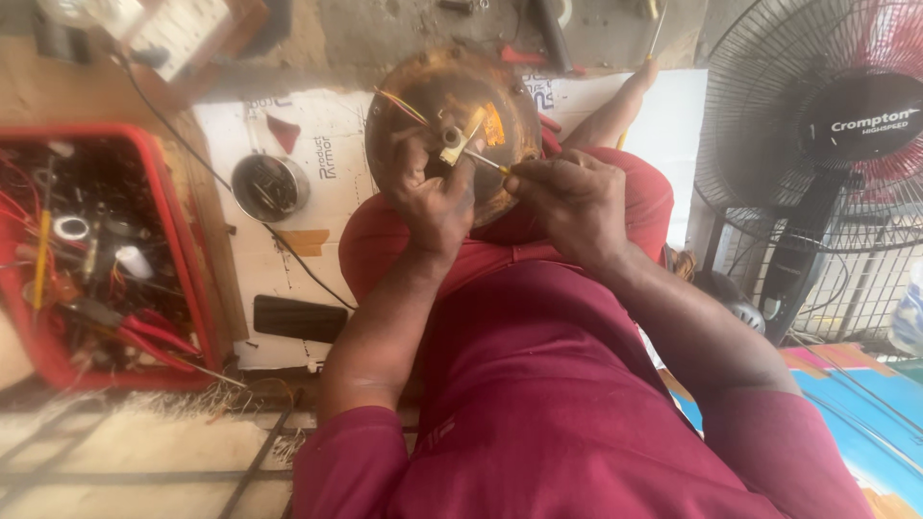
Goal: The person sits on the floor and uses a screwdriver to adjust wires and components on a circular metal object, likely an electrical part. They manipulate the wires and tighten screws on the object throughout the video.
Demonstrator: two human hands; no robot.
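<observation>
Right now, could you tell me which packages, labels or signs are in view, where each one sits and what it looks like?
Flattened cardboard sheet: on the floor under the person's legs, white with dark printed lettering and a brown tape patch.
Fan hub badge: centre of the standing fan at right, round, black with pale lettering, behind the wire grille.
Orange sticker: on the round rusty motor housing held on the lap, small, rectangular.

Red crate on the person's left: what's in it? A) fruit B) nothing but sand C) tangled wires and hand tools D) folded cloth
C: the red crate holds a jumble of wires, tape rolls and red-handled tools, while the left hand and right hand work on the round rusty motor housing resting on the person's lap.
</observation>
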